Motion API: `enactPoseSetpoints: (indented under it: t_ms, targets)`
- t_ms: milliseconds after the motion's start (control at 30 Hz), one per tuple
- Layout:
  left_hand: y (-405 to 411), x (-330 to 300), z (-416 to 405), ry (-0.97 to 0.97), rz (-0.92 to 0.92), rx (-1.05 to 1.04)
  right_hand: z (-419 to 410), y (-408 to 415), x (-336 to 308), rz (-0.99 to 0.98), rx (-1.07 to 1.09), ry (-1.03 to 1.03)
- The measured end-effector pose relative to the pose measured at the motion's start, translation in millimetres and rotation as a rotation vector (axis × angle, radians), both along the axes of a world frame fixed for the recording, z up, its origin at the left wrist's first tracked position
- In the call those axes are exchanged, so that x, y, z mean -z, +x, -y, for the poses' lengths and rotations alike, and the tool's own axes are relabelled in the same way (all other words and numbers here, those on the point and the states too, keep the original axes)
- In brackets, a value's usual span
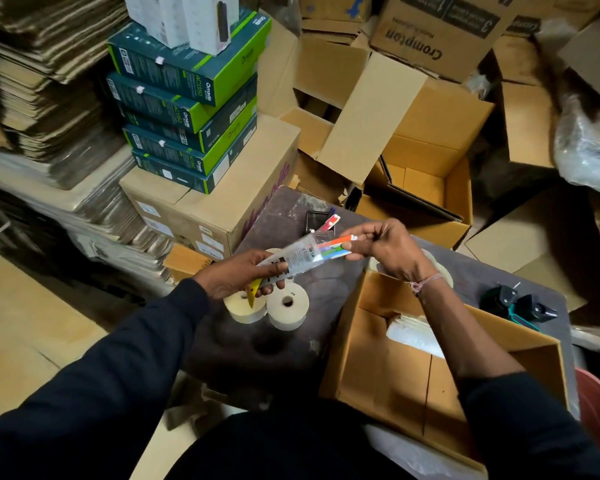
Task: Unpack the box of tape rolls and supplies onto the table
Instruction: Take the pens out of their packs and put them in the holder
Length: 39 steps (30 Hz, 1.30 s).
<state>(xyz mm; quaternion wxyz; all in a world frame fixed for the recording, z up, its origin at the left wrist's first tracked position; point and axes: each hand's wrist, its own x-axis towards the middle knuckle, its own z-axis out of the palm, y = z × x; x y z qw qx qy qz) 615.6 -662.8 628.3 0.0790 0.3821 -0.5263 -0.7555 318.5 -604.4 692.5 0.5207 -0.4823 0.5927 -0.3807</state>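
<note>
The long clear packet (pixel 302 258) is running from eight o'clock to two o'clock above the table (pixel 291 348), the left hand (pixel 243 275) clasping its lower end, the right hand (pixel 388 251) pinching its upper tip.

The table (pixel 291 344) is dark grey-brown with pale scuffs. On it, two tape rolls (pixel 269 308) are cream. The packet (pixel 302 256) is clear plastic with a white label, black print, and orange, green and blue stripes at its right end; a yellow piece shows at its left end. The box (pixel 388 372) is tan cardboard, white paper inside. Far left, stacked cartons (pixel 187 109) are dark teal with lime green edges. Both sleeves (pixel 118 375) are black. The right wrist wears a pink thread (pixel 425 283).
</note>
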Motion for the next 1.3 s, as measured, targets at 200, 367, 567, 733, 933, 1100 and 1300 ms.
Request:
enactPoseSetpoints:
  t_ms: [200,367,567,733,933,1100,1300]
  targets:
    - [26.1,11.7,14.6,-0.04,0.047,-0.218,40.2,-15.2,-12.1,-0.327,0.189,-0.136]
    - [34.5,19.1,19.6,-0.026,0.026,-0.331,83.0,-13.6,4.9,-0.912,0.225,-0.273]
    - [39.8,18.9,22.3,0.004,-0.016,-0.328,107.4,21.7,22.3,-1.216,-0.027,-0.306]
    - [44.3,22.0,24.0,-0.003,0.0,-0.324,124.1,36.3,40.6,-1.257,-0.18,-0.231]
    - [50.2,22.3,20.8,0.007,-0.006,-0.333,137.9,40.9,54.8,-1.203,-0.163,-0.105]
    - [47.7,20.9,20.6,0.006,0.01,-0.317,135.4,27.9,64.1,-1.15,-0.017,-0.06]
    - [31.8,22.6,16.7,-0.017,0.014,-0.296,115.3,20.0,54.9,-0.876,0.173,-0.087]
